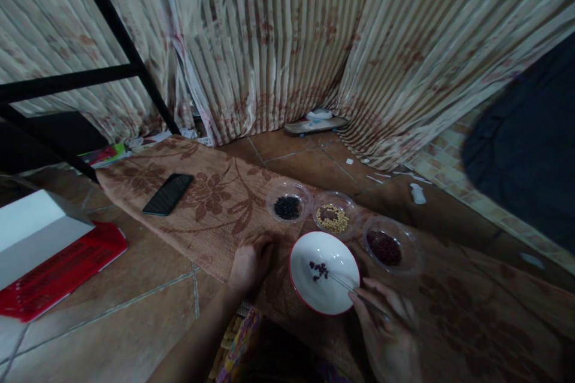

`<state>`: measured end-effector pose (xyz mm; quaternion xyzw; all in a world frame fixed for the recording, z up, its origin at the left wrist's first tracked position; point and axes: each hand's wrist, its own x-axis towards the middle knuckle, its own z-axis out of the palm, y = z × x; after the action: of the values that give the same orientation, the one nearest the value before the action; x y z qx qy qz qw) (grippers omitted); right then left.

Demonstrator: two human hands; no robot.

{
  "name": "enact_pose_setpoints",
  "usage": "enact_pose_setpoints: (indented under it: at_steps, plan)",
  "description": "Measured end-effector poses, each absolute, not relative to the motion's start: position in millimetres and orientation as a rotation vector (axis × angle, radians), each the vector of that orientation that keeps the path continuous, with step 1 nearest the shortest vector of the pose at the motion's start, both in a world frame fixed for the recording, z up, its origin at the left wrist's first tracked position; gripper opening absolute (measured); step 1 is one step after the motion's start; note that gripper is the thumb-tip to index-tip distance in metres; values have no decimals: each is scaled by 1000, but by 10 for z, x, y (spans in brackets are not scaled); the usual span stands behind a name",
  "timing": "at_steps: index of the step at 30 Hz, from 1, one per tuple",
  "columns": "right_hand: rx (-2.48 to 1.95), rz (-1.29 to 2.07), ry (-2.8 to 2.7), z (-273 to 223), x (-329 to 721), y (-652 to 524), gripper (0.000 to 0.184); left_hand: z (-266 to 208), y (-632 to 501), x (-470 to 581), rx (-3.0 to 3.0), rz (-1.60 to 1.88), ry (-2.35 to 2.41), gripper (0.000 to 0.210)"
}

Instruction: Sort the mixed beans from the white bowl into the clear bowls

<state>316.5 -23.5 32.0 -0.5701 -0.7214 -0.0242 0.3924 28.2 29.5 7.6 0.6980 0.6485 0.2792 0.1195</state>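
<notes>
Thin metal chopsticks [344, 283] are held in my right hand [387, 320], their tips inside a white bowl [300, 275] with a red rim. Small dark red beans [318, 270] lie in a loose cluster on the bowl's bottom, close to the tips. Left of the bowl, my left hand [250, 260] rests on the cloth with its fingers curled in, and I see nothing in it. Behind the bowl stand three clear plastic bowls: one with black beans [286, 207], one with yellow soybeans [333, 219], and one with dark red beans [384, 248].
A brown flowered cloth [224, 209] covers the long narrow table. On its left part lies a black phone [168, 194]. A white and red box [58, 251] is at the far left, near a black metal frame [148, 81]. Striped curtains [278, 42] hang behind a skateboard [317, 125].
</notes>
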Motion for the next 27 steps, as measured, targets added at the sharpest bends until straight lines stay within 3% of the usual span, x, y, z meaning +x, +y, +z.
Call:
enact_pose_setpoints:
  at_steps: [10, 27]
  plan:
    - [-1394, -83, -1850, 295, 3174, -211, 22, 94, 294, 284, 2062, 802, 1946, 12]
    - [-1425, -38, -1821, 352, 3133, -237, 27, 85, 304, 266, 2054, 787, 1928, 12]
